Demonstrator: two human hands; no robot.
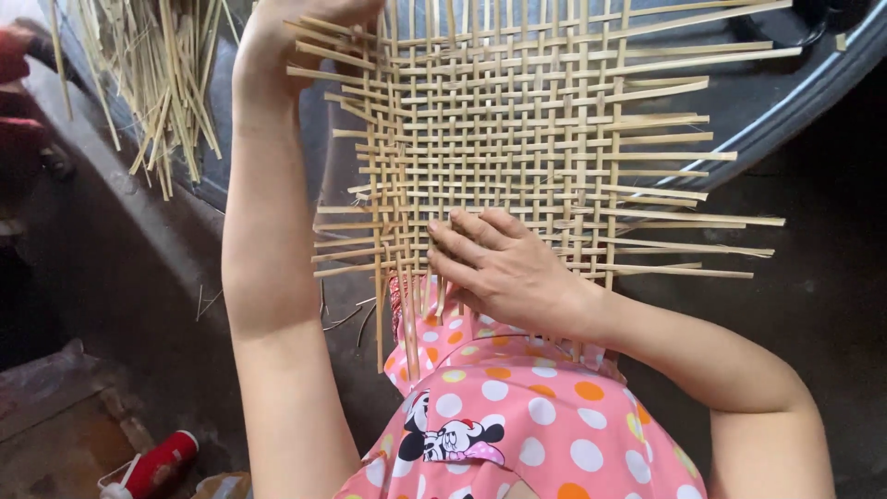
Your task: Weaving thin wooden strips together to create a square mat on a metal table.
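A flat woven mat of pale bamboo strips (527, 139) lies across my lap, with loose strip ends sticking out on all sides. My right hand (504, 268) rests on its near edge, fingers pressed flat onto the strips. At the far left corner of the mat, my left hand (296, 18) is stretched out at the top of the view and partly cut off by it; it touches the strip ends there, but its grip is hidden.
A bundle of loose bamboo strips (157, 74) lies at the upper left on a dark round surface (785, 102). A red and white bottle (152, 465) lies on the floor at lower left. My lap wears pink dotted cloth (517, 425).
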